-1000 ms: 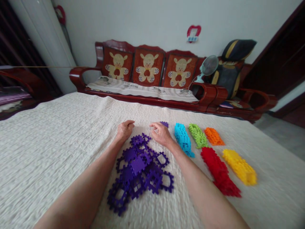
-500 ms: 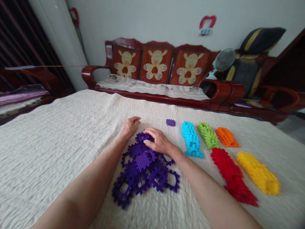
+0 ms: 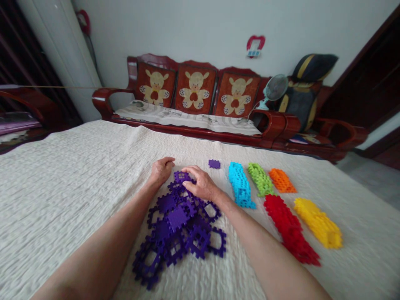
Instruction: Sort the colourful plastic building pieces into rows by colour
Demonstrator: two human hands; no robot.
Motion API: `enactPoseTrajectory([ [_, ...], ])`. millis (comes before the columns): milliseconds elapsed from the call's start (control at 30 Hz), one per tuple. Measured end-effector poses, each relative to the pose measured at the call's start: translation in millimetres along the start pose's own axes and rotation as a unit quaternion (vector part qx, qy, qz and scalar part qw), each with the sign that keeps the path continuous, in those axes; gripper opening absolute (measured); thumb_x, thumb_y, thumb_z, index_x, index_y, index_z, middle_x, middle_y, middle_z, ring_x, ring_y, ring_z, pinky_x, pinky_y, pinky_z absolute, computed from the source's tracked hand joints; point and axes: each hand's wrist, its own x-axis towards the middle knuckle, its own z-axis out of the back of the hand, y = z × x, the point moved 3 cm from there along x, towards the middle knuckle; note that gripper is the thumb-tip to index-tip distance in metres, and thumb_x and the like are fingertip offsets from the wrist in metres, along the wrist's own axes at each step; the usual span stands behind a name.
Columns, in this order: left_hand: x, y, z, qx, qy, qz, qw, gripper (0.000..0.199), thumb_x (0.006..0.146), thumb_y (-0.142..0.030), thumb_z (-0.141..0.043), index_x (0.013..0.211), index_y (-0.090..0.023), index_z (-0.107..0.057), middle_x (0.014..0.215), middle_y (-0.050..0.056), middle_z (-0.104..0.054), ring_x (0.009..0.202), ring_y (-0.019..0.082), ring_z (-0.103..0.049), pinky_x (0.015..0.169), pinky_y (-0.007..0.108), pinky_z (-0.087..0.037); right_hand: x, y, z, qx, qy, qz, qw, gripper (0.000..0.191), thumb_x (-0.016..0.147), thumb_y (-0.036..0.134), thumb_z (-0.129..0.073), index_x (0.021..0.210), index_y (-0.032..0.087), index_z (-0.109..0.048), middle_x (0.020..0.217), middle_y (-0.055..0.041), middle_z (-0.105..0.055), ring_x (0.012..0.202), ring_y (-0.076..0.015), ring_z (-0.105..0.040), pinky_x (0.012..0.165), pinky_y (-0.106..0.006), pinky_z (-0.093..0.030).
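Observation:
Purple interlocking tiles (image 3: 177,218), some solid and some with window openings, lie in a loose heap before me. My right hand (image 3: 200,182) rests at the far end of the heap, thumb and fingers around the edge of a purple window tile (image 3: 181,176). Left of that tile, my left hand (image 3: 161,170) lies on the cover with its fingers curled; whatever they may hold is hidden. A single solid purple tile (image 3: 214,164) lies apart, beyond my right hand.
Stacks of blue (image 3: 240,185), green (image 3: 261,179), orange (image 3: 282,180), red (image 3: 290,229) and yellow (image 3: 318,223) pieces lie to the right on the white quilted cover (image 3: 93,175). A wooden sofa (image 3: 187,130) and a fan (image 3: 275,87) stand behind.
The view has shifted, moving the scene left. At the far end of the heap, a purple window tile now shows more plainly beside my right hand's fingers.

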Motion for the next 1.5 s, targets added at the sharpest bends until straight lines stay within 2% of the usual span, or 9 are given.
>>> enactPoseTrajectory([
  [133, -0.4, -0.5, 0.8, 0.009, -0.001, 0.008, 1.0, 0.034, 0.083, -0.024, -0.048, 0.105, -0.027, -0.074, 0.093, -0.004, -0.077, 0.096, 0.016, -0.07, 0.093, 0.022, -0.05, 2.4, -13.6, 15.9, -0.034, -0.054, -0.044, 0.997, 0.041, 0.073, 0.017, -0.058, 0.113, 0.019, -0.061, 0.115, -0.0089, -0.064, 0.11, -0.0209, -0.059, 0.101, -0.038, -0.047],
  [300, -0.4, -0.3, 1.1, 0.015, 0.004, 0.008, 1.0, 0.035, 0.084, -0.024, -0.048, 0.106, -0.027, -0.074, 0.094, -0.004, -0.077, 0.097, 0.015, -0.07, 0.093, 0.021, -0.05, 5.4, -31.5, 43.3, -0.134, -0.099, -0.12, 0.979, 0.047, 0.071, 0.016, -0.056, 0.117, 0.019, -0.06, 0.118, -0.0087, -0.063, 0.112, -0.0218, -0.058, 0.102, -0.038, -0.045],
  [467, -0.6, -1.0, 1.5, 0.02, 0.006, 0.009, 1.0, 0.034, 0.084, -0.025, -0.047, 0.106, -0.027, -0.074, 0.096, -0.004, -0.077, 0.098, 0.015, -0.069, 0.094, 0.021, -0.049, 10.1, -55.5, 78.8, -0.277, -0.056, -0.255, 0.925, 0.045, 0.079, 0.021, -0.057, 0.124, 0.019, -0.057, 0.13, -0.0108, -0.059, 0.118, -0.0256, -0.056, 0.102, -0.042, -0.043],
  [567, -0.4, -1.5, 1.4, 0.019, 0.008, 0.013, 1.0, 0.034, 0.084, -0.025, -0.047, 0.106, -0.028, -0.073, 0.095, -0.003, -0.077, 0.098, 0.015, -0.069, 0.094, 0.022, -0.049, 11.4, -69.5, 87.9, -0.336, -0.005, -0.292, 0.896, 0.043, 0.081, 0.023, -0.057, 0.124, 0.023, -0.057, 0.133, -0.0095, -0.059, 0.122, -0.0288, -0.053, 0.101, -0.047, -0.04],
  [800, 0.5, 0.1, 0.5, 0.012, 0.001, 0.01, 1.0, 0.031, 0.082, -0.026, -0.05, 0.101, -0.029, -0.074, 0.095, -0.003, -0.077, 0.099, 0.018, -0.069, 0.094, 0.024, -0.05, 11.2, -74.0, 83.8, -0.378, 0.06, -0.275, 0.882, 0.039, 0.083, 0.024, -0.054, 0.123, 0.022, -0.057, 0.132, -0.0113, -0.059, 0.123, -0.0308, -0.048, 0.103, -0.055, -0.032],
  [1067, 1.1, 1.9, -1.4, 0.006, 0.002, 0.009, 1.0, 0.033, 0.083, -0.026, -0.049, 0.103, -0.028, -0.074, 0.095, -0.003, -0.077, 0.099, 0.017, -0.069, 0.095, 0.024, -0.049, 19.6, -78.0, 79.3, -0.381, 0.092, -0.263, 0.882, 0.054, 0.077, 0.022, -0.058, 0.13, 0.023, -0.053, 0.143, -0.0112, -0.05, 0.129, -0.0305, -0.043, 0.107, -0.058, -0.028],
  [1300, 0.9, 2.2, -1.1, 0.01, 0.0, 0.009, 1.0, 0.032, 0.083, -0.026, -0.05, 0.105, -0.027, -0.074, 0.098, -0.002, -0.077, 0.101, 0.018, -0.068, 0.097, 0.026, -0.048, 27.6, -76.3, 71.1, -0.377, 0.176, -0.288, 0.863, 0.045, 0.078, 0.02, -0.055, 0.123, 0.022, -0.058, 0.128, -0.0124, -0.059, 0.124, -0.0314, -0.048, 0.106, -0.062, -0.028],
  [1433, -0.1, 0.3, 0.2, 0.008, 0.002, 0.009, 1.0, 0.032, 0.083, -0.026, -0.049, 0.104, -0.027, -0.074, 0.097, -0.002, -0.077, 0.101, 0.017, -0.068, 0.096, 0.025, -0.049, 26.8, -79.7, 69.5, -0.377, 0.188, -0.289, 0.86, 0.044, 0.08, 0.021, -0.054, 0.123, 0.021, -0.058, 0.128, -0.0138, -0.058, 0.122, -0.0314, -0.051, 0.108, -0.062, -0.028],
  [1500, 0.4, 0.9, -0.1, 0.003, 0.003, 0.011, 1.0, 0.033, 0.083, -0.025, -0.049, 0.104, -0.027, -0.074, 0.096, -0.002, -0.077, 0.1, 0.017, -0.069, 0.095, 0.024, -0.05, 25.2, -76.4, 68.8, -0.38, 0.175, -0.284, 0.863, 0.049, 0.079, 0.019, -0.055, 0.127, 0.021, -0.056, 0.133, -0.0149, -0.054, 0.127, -0.0328, -0.047, 0.109, -0.063, -0.026],
])
